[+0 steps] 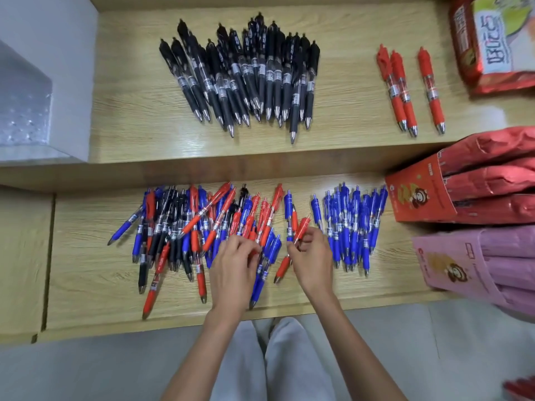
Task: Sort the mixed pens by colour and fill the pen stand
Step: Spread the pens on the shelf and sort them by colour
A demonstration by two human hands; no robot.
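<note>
The right hand (311, 256) pinches a red pen (301, 228) and seems to hold a blue one with it. The left hand (234, 270) curls, fingers down, into the mixed pile (185, 230); whether it grips a pen cannot be told. Just right lies the sorted blue group (351, 227). On the upper surface (130, 117) sit the black group (246, 73) and three red pens (408, 88). Sorting looks roughly halfway; no pen stand can be made out.

Red packet (492, 39) cut off right.

Bright, even light; wide-angle edge distortion.
</note>
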